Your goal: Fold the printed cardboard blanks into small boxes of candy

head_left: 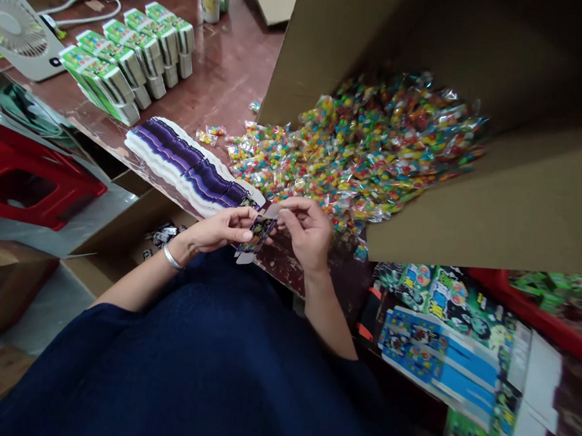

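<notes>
Dark red and scuffed, the tabletop (233, 58) stretches ahead of you, with a white fan (23, 31) at its far left and five stacks of green cartons (129, 53) in a row beside it. Close in front of your body, just off the table's near edge, you hold a small printed carton (257, 236) up between both hands, its flaps sticking out at each end. Your left hand (225, 231), below a silver bangle (172, 255), grips the carton's body, thumb laid across the printed face. Your right hand (310, 235) has thumb and forefinger pinched on the pale flap at the upper end, the other fingers curled. Beyond your left hand, a long overlapping row of purple and white flat cartons (187, 165) lies slantwise along the table edge. Past your right hand, a heap of wrapped candies (352, 153) in many colours spreads from within a large cardboard box (469, 219) onto the table. Low at your right are blue printed sheets (434, 353); at your left stands a red stool (75, 192).
</notes>
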A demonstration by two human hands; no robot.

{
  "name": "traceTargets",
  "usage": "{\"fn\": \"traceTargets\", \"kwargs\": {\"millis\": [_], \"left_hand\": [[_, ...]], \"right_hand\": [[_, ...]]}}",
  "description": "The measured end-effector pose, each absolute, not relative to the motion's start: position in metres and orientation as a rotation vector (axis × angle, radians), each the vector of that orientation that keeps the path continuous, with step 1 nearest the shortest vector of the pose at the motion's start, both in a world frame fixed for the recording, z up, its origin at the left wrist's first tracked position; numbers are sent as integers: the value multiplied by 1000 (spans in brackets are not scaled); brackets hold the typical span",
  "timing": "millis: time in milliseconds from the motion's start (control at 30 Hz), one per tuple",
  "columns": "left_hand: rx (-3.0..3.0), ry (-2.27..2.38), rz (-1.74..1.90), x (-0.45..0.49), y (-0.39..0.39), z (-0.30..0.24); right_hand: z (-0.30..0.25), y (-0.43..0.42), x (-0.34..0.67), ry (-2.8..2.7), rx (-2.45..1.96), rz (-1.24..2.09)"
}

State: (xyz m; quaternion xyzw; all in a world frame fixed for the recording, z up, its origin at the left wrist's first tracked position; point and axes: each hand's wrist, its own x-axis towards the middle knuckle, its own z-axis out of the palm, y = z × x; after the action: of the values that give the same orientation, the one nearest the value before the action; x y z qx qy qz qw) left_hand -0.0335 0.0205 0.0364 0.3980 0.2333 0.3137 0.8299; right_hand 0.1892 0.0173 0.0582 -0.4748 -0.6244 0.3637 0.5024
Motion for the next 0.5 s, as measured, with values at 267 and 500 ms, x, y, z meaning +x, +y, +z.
{"fn": "traceTargets", "kwargs": {"millis": [267, 500], "left_hand": [[783, 537, 721, -26, 18, 30], [820, 693, 764, -20, 13, 33]], "right_hand": [[54, 0, 194, -1880, -1154, 946], [51, 4, 195, -1586, -1168, 1091]]}}
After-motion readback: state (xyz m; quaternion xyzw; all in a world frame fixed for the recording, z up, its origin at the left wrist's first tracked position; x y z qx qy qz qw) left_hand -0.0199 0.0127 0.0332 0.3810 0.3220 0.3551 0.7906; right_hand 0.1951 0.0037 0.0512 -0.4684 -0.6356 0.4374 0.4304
